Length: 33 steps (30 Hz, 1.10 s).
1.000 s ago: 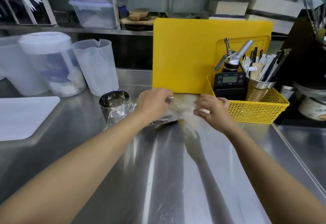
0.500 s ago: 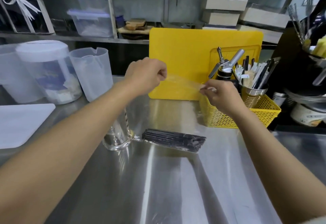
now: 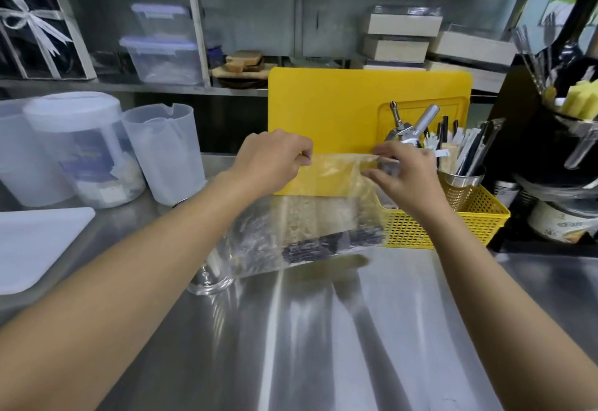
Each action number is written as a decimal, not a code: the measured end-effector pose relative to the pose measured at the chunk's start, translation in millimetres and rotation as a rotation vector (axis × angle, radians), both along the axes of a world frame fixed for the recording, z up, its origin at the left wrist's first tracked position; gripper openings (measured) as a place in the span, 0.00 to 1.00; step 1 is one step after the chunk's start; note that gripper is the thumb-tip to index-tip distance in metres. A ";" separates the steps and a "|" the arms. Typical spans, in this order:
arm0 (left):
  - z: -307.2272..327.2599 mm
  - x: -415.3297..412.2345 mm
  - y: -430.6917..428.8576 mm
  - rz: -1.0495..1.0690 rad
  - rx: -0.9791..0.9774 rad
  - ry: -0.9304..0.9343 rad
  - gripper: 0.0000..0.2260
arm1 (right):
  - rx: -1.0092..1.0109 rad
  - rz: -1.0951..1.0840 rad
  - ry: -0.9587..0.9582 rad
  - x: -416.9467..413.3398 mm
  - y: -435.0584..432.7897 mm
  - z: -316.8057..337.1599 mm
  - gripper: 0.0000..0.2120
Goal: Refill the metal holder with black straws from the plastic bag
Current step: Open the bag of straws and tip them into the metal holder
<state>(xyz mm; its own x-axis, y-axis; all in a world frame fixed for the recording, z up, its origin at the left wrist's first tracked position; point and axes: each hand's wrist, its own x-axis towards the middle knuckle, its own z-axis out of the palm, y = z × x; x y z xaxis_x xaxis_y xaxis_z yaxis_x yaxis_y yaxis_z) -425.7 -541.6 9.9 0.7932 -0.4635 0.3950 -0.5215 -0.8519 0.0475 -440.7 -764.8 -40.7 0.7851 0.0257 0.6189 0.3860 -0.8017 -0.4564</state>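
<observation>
A clear plastic bag (image 3: pixel 310 213) hangs in the air above the steel counter, held by its top edge. My left hand (image 3: pixel 275 164) pinches the left corner and my right hand (image 3: pixel 404 177) pinches the right corner. A bundle of black straws (image 3: pixel 330 244) lies in the bottom of the bag, just above the counter. Behind the bag and my left forearm only the base of the round metal holder (image 3: pixel 210 284) shows.
A yellow cutting board (image 3: pixel 356 109) leans upright behind the bag. A yellow basket (image 3: pixel 453 226) with a perforated metal cup of utensils stands at the right. Plastic pitchers (image 3: pixel 161 148) and a white board (image 3: pixel 35 242) are at the left.
Both hands went from the counter up to chest height holding the bag's top edge. The straw bundle, lying on the counter half a second ago, now hangs lifted inside the bag.
</observation>
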 end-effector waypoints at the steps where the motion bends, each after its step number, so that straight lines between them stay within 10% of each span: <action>1: 2.2 2.1 0.2 0.008 0.003 -0.014 0.09 | 0.056 -0.020 0.002 -1.3 -4.8 -2.6 0.21; 7: 15.6 15.2 2.1 0.022 0.037 -0.077 0.09 | 0.933 0.133 0.216 -9.4 -21.0 -44.1 0.39; 12: 25.1 21.9 6.7 0.000 0.026 -0.071 0.09 | 1.022 0.242 0.560 -4.3 -2.2 -85.4 0.37; 18: 26.3 26.5 13.5 -0.004 -0.090 -0.195 0.09 | 1.012 0.232 0.390 5.8 21.9 -82.4 0.05; 24: 22.8 27.2 33.3 0.101 -0.058 -0.422 0.11 | 1.243 0.386 0.342 15.5 34.2 -72.3 0.08; 33: -23.7 18.8 86.7 0.469 -0.683 -0.381 0.32 | 1.528 0.551 0.270 25.9 29.2 -52.0 0.05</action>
